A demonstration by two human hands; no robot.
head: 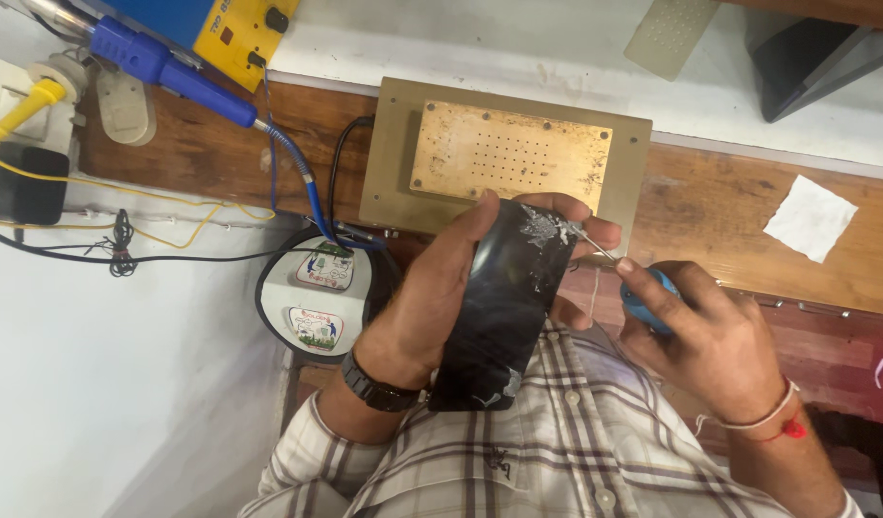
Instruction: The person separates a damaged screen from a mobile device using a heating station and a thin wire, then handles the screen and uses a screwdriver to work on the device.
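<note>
The left hand [432, 297] is wrapped around a flat, glossy black glass phone panel [504, 307], thumb on one long edge and fingers on the other, holding it above the lap just before the brass-coloured perforated heating plate [509, 153]. The right hand [710, 336] is closed on a blue-handled thin metal pick [643, 288], its tip at the panel's crazed upper corner. The panel looks light, stiff, slippery and brittle; gripping by the edges seems safest.

Surface [720, 206]: we record worn brown wood with a white strip along its far edge. Lying on it, we list a tan heating plate [507, 158] with a perforated brass top at centre, a square of white paper [810, 218] to the right, and a black cable [344, 153] beside the plate's left edge.
</note>
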